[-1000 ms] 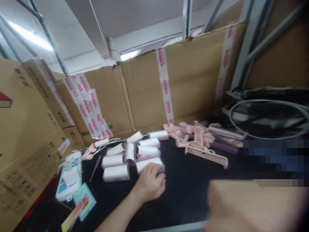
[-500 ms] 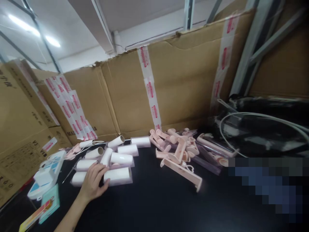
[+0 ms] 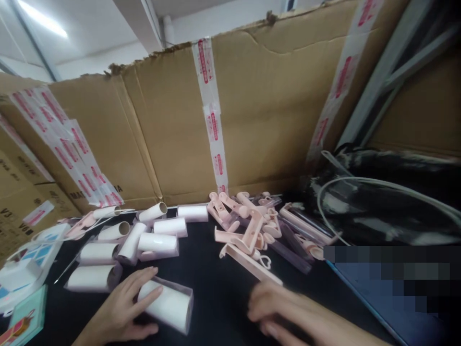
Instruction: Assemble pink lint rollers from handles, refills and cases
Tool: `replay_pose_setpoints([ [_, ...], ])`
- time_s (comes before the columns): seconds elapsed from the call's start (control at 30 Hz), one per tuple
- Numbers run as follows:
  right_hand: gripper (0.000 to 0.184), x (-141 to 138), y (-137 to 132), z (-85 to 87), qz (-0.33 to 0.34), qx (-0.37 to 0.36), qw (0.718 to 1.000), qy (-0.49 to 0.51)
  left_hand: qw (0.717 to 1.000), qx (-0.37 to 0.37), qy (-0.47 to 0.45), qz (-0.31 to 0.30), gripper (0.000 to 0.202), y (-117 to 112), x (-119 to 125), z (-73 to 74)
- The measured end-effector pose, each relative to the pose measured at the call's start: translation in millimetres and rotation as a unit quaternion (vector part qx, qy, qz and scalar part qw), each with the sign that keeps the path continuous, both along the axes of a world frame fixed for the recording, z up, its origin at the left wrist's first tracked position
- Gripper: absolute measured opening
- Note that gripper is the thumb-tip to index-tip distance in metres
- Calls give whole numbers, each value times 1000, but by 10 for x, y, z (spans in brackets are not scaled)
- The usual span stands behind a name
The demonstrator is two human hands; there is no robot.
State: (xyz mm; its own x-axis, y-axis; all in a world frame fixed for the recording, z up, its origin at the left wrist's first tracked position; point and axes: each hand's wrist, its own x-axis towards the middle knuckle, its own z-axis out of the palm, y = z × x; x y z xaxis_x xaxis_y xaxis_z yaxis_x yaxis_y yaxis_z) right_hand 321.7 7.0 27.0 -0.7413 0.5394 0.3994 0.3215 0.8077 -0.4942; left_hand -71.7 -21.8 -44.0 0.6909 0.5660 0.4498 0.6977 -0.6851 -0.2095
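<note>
My left hand (image 3: pixel 124 305) is on a white roll (image 3: pixel 167 305) in a clear plastic sleeve, fingers over its left end and thumb low on the near side. The roll lies at a slant on the black tabletop. My right hand (image 3: pixel 270 307), blurred by motion, is just in front of a long pale pink bracket (image 3: pixel 252 263). Its fingers look bent, but whether they hold anything cannot be made out. More sleeved white rolls (image 3: pixel 158 242) lie in a group beyond my left hand. A heap of pink plastic brackets (image 3: pixel 248 226) is right of them.
Cardboard sheets (image 3: pixel 259 115) with printed tape stand along the back. A white and blue plastic item (image 3: pixel 21 269) and a teal packet (image 3: pixel 30 312) lie at far left. On the right are black plastic wrapping (image 3: pixel 374 211) and a white cable loop (image 3: pixel 363 179).
My left hand has brought the nearest roll toward me and turned it aslant, apart from the group. My right hand has come into view from the right. The view has tipped down and shifted.
</note>
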Motion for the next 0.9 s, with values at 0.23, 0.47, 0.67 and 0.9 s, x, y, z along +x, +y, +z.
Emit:
replay_pose_setpoints([
  [0.23, 43, -692, 68, -59, 90, 17, 995, -48, 974, -144, -157, 70, 79, -43, -103, -129],
  [0.47, 51, -1246, 80, -478, 8, -152, 980, 131, 905, -289, -302, 77, 62, 70, -129, -232],
  [0.67, 42, -1242, 200, -675, -53, -406, 865, 290, 876, -228, -411, 110, 52, -38, 194, 124],
  [0.9, 53, -1154, 325, -489, 57, -729, 540, 415, 997, -44, -45, -38, 60, 254, 710, 736],
])
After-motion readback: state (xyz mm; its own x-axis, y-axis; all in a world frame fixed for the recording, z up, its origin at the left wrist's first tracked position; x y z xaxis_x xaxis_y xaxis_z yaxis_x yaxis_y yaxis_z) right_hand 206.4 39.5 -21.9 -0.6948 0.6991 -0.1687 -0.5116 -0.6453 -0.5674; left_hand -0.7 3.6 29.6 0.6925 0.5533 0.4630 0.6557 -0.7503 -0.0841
